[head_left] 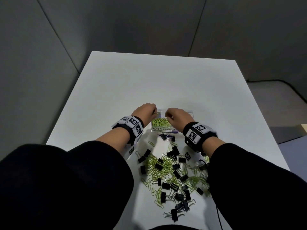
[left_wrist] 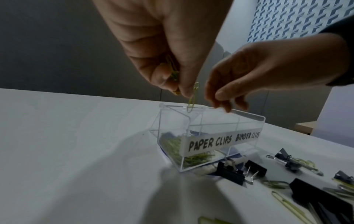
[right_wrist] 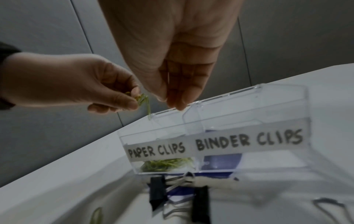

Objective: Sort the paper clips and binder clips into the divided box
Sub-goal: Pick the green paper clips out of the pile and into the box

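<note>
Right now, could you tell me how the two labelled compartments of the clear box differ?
The PAPER CLIPS compartment holds a layer of green paper clips; the BINDER CLIPS compartment holds no clips. The left hand pinches green clips above the former; nothing is held over the latter. Both share one transparent divided box and one hand-lettered label strip.

From my feed I look down on a plain white rectangular table [head_left: 166,83] under soft, even light. Behind it stand matte grey wall panels [head_left: 116,22] split by thin dark seams. At the right I see grey floor [head_left: 282,97] crossed by a thin black cable [head_left: 274,83]. The left wrist view catches a white panel with a blue zigzag pattern [left_wrist: 298,16] beyond.
</note>
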Tool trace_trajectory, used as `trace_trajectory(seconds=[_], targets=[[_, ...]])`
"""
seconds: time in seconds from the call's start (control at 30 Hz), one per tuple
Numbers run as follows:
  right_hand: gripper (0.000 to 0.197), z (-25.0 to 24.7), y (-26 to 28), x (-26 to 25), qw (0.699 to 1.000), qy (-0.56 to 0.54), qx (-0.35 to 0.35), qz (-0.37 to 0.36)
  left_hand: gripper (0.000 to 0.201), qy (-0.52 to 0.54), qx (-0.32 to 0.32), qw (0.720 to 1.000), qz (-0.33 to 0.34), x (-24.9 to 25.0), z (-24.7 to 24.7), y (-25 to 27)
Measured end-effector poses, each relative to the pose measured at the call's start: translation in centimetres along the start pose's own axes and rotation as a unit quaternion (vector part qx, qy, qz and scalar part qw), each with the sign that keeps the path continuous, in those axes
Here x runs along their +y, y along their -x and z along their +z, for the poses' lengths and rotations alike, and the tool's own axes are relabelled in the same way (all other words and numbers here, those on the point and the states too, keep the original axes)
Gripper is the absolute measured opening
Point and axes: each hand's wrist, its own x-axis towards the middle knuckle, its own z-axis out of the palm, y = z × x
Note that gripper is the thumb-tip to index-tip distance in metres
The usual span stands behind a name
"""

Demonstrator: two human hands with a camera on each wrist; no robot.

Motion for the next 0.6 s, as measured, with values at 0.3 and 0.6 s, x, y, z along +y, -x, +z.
trace_trajectory(seconds=[0.3,0.6], targets=[[0.021,-1.6,4.0,4.1,0.997,0.043,-0.067,-0.001,0.027,-0.046,-0.064,0.996,0.046,1.5,1.6,-2.0],[0.029,-0.5,6.6,9.6,0.974,0.136,-0.127,0.131,0.024,-0.123,-0.054,0.980,0.144,2.8,3.7,3.3]])
